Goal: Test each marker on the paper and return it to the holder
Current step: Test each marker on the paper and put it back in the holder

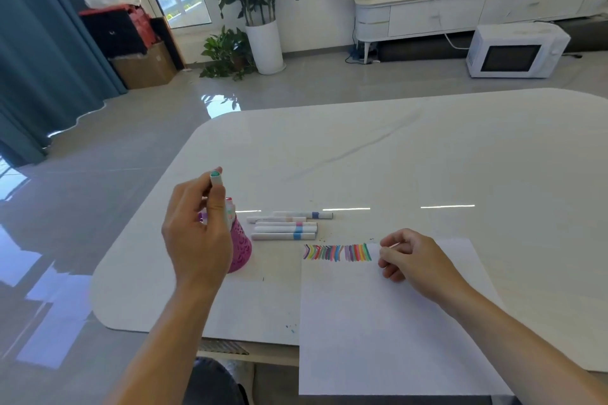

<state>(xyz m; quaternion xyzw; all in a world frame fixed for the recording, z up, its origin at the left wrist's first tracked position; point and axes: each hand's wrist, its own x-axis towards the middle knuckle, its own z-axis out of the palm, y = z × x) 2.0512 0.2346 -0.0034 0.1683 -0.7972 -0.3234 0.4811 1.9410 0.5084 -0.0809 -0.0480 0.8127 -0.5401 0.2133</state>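
left hand (194, 240), near left: fingers wrapped around a green-capped marker (217, 182), held upright with the cap uppermost, directly above the pink perforated holder (242, 250). the holder stands on the white table (394, 158), just left of the paper, and is partly hidden behind the hand; a red-tipped marker (229, 205) shows at its mouth. right hand (416, 260): rests on the upper part of the white paper (378, 332), fingers curled with thumb against forefinger; whether it pinches anything cannot be told. a row of short coloured test strokes (337, 252) runs along the paper's far edge, just left of that hand. four capped white markers (284, 227) lie side by side on the table, between holder and strokes, on the far side.
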